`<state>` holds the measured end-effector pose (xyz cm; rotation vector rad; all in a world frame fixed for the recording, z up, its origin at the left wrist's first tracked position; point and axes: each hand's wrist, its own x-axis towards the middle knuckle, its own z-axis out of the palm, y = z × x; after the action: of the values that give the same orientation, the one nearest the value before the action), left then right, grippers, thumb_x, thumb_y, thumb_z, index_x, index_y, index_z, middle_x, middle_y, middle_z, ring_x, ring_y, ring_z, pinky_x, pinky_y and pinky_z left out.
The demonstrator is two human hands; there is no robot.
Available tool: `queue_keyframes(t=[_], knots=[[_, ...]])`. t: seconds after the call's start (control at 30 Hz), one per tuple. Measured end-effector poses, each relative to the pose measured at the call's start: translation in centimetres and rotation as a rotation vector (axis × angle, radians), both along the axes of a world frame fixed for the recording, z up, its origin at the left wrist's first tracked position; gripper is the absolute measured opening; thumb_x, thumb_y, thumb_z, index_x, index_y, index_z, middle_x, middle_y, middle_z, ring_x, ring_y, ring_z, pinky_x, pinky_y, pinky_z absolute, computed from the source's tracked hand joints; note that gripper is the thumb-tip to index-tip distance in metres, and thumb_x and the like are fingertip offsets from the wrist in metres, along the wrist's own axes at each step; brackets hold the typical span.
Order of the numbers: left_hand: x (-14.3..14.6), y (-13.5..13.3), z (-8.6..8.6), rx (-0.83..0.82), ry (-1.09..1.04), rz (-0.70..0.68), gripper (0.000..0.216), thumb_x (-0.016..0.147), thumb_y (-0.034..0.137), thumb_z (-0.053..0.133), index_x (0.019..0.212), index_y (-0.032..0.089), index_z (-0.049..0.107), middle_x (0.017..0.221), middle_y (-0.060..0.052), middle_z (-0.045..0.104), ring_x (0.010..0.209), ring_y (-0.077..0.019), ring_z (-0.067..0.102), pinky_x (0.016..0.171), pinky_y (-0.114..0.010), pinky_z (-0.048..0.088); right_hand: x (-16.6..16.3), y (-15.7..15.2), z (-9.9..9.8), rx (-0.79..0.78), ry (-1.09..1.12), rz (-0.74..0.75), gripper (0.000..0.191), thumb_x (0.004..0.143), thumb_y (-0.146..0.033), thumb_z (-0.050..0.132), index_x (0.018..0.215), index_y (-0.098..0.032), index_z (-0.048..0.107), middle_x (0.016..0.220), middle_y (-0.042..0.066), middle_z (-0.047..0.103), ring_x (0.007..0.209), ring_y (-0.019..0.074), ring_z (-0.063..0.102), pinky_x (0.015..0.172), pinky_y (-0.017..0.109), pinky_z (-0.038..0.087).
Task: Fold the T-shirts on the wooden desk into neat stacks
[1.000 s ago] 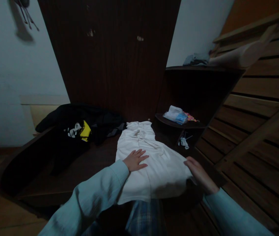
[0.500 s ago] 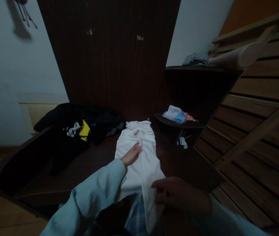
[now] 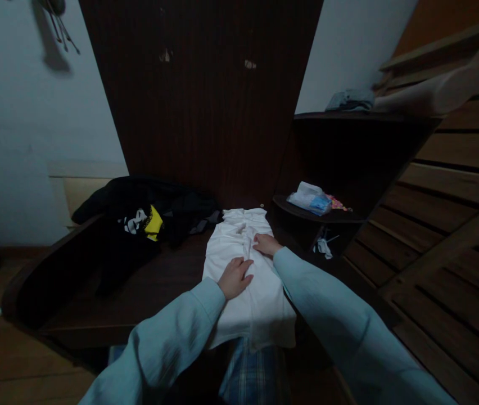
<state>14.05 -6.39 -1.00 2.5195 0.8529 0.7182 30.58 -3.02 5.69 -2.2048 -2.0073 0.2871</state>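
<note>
A white garment (image 3: pixel 265 304), wrinkled at its far end, lies folded lengthwise on the dark wooden desk top in front of me. Its near end hangs over the front edge, close to my knees. My left hand (image 3: pixel 235 277) rests on the middle of the cloth, fingers spread and flat. Farther up, my right hand (image 3: pixel 267 245) has its fingers closed on the cloth by the lengthwise fold; the fingertips are partly hidden. What kind of garment it is I cannot tell.
Black clothing (image 3: pixel 172 197) with a yellow and white print lies at the left on the dark desk (image 3: pixel 172 275). A plastic packet (image 3: pixel 310 198) sits on a small corner shelf at the right. Wooden slats (image 3: pixel 446 219) lean along the right side.
My right hand has moved from the near right edge of the garment up to its middle. The near flap now lies over the rest. My left hand has shifted slightly nearer.
</note>
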Motion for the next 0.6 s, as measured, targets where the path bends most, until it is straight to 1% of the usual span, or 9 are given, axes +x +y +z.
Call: queue_keyframes(t=[0.07, 0.13, 0.23, 0.27, 0.33, 0.43, 0.5, 0.6], knots=[[-0.3, -0.1, -0.1, 0.027, 0.046, -0.002, 0.043, 0.077, 0.025, 0.051, 0.118, 0.015, 0.047, 0.113, -0.012, 0.05, 0.109, -0.0247, 0.042, 0.095, -0.039, 0.035, 0.2, 0.0, -0.4, 0.006, 0.018, 0.017, 0.028, 0.071, -0.019, 0.056, 0.099, -0.013, 0.059, 0.089, 0.009, 0.064, 0.083, 0.0172, 0.057, 0.065, 0.021, 0.038], [-0.5, -0.1, -0.2, 0.029, 0.071, 0.001, 0.044, 0.078, 0.027, 0.05, 0.119, 0.013, 0.046, 0.116, -0.014, 0.049, 0.112, -0.0252, 0.041, 0.096, -0.04, 0.034, 1.0, -0.9, -0.5, 0.053, 0.053, 0.007, 0.024, 0.075, -0.019, 0.052, 0.097, -0.015, 0.058, 0.086, 0.007, 0.064, 0.078, 0.0147, 0.057, 0.063, 0.02, 0.038], [-0.5, 0.0, -0.3, 0.021, 0.083, 0.005, 0.044, 0.079, 0.028, 0.049, 0.12, 0.012, 0.045, 0.118, -0.014, 0.049, 0.113, -0.0255, 0.041, 0.096, -0.04, 0.034, 3.1, -3.7, -0.8, 0.151, 0.125, -0.055, 0.014, 0.075, -0.019, 0.047, 0.08, -0.014, 0.06, 0.078, 0.006, 0.063, 0.07, 0.0133, 0.056, 0.059, 0.02, 0.037], [-0.5, 0.1, -0.2, 0.016, 0.087, 0.007, 0.044, 0.079, 0.028, 0.049, 0.12, 0.012, 0.045, 0.118, -0.015, 0.049, 0.113, -0.0256, 0.041, 0.096, -0.04, 0.034, 3.8, -4.9, -1.0, 0.155, 0.165, -0.061, 0.012, 0.074, -0.019, 0.048, 0.074, -0.015, 0.059, 0.073, 0.005, 0.063, 0.067, 0.0129, 0.055, 0.057, 0.021, 0.036], [-0.4, 0.1, -0.2, 0.005, 0.096, 0.014, 0.045, 0.079, 0.027, 0.049, 0.12, 0.01, 0.045, 0.118, -0.016, 0.049, 0.113, -0.0258, 0.041, 0.097, -0.04, 0.034, 5.1, -7.4, -1.6, 0.084, 0.3, -0.037, 0.009, 0.071, -0.019, 0.05, 0.066, -0.015, 0.057, 0.064, 0.003, 0.06, 0.06, 0.0115, 0.054, 0.054, 0.02, 0.036], [-0.4, 0.0, 0.0, 0.004, 0.097, 0.019, 0.045, 0.079, 0.027, 0.049, 0.119, 0.009, 0.046, 0.118, -0.016, 0.05, 0.112, -0.026, 0.042, 0.096, -0.04, 0.034, 5.9, -10.4, -2.8, -0.068, 0.562, -0.044, 0.01, 0.07, -0.021, 0.05, 0.064, -0.015, 0.055, 0.054, -0.001, 0.055, 0.05, 0.0094, 0.051, 0.049, 0.019, 0.037], [-0.4, 0.0, 0.1, 0.014, 0.093, 0.02, 0.044, 0.078, 0.027, 0.049, 0.119, 0.01, 0.047, 0.117, -0.015, 0.051, 0.112, -0.0259, 0.043, 0.096, -0.04, 0.035, 5.6, -11.2, -3.5, -0.081, 0.662, -0.094, 0.015, 0.072, -0.027, 0.05, 0.065, -0.015, 0.055, 0.051, -0.002, 0.053, 0.047, 0.0086, 0.05, 0.047, 0.019, 0.036], [-0.4, -0.1, 0.1, 0.026, 0.1, 0.024, 0.043, 0.078, 0.027, 0.049, 0.118, 0.01, 0.047, 0.117, -0.016, 0.051, 0.111, -0.0259, 0.043, 0.095, -0.04, 0.036, 4.9, -10.3, -3.9, -0.019, 0.731, -0.189, 0.021, 0.074, -0.034, 0.049, 0.066, -0.016, 0.055, 0.051, -0.003, 0.053, 0.043, 0.0077, 0.047, 0.042, 0.019, 0.032]])
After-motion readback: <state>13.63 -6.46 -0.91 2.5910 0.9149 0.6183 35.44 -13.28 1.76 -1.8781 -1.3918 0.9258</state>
